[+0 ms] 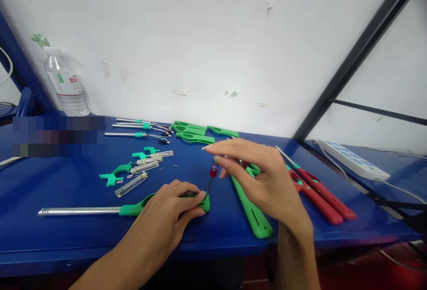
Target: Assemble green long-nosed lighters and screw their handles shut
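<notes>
Lying across the front of the blue table is a green lighter (130,209) with a long metal nozzle pointing left. My left hand (173,205) is closed over its handle and presses it to the table. With thumb and fingers my right hand (260,174) grips a small screwdriver (213,168) with a clear and red handle. The screwdriver stands nearly upright, its tip at the right end of the green handle. Under and beside my right hand lies another green lighter (251,207). Two red lighters (320,192) lie further right.
Clear fuel tanks (131,185) and green triggers (111,178) lie left of centre. Metal nozzles with wires (133,134) and green handle shells (195,138) lie at the back. A water bottle (66,83) stands at back left; a power strip (353,159) is at right.
</notes>
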